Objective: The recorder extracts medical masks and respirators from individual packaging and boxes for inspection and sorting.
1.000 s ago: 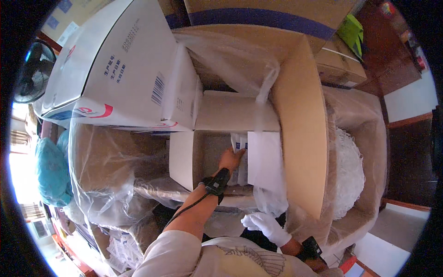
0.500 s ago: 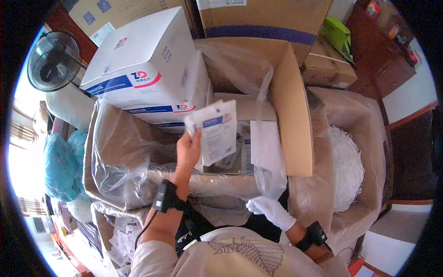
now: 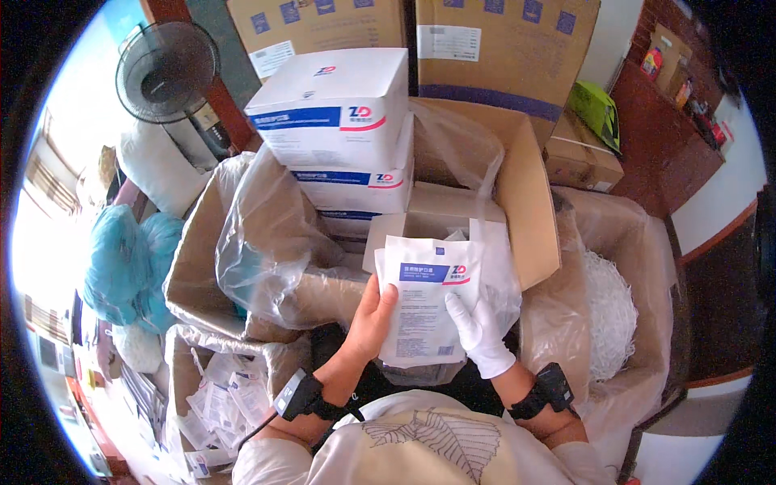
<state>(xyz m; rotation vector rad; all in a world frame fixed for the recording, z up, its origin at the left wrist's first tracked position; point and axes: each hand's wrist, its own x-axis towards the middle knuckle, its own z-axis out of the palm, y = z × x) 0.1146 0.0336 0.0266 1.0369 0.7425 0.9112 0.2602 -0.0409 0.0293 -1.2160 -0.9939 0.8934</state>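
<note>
A small stack of flat white paper pouches [image 3: 424,315] with blue, red and black print stands upright in front of my chest. My bare left hand [image 3: 372,319] closes on its left edge, thumb across the front. On the right edge, my right hand [image 3: 482,335], in a white glove, grips it with the thumb in front. The other fingers are hidden behind the pouches. Just beyond them is an open white inner box [image 3: 453,208] in a large plastic-lined carton [image 3: 529,202]; the pouches cover part of its inside.
White printed boxes [image 3: 335,105] are stacked in the carton's far left. At lower left, another carton [image 3: 283,368] holds loose pouches [image 3: 230,404]. To the right, a lined carton [image 3: 558,323] contains a white stringy bundle [image 3: 610,315]. A fan [image 3: 166,73] and teal bags [image 3: 121,263] stand left.
My left hand has brought the pouches from above the box back toward my chest. My gloved right hand has come up from below and taken hold of their right edge. The view has shifted.
</note>
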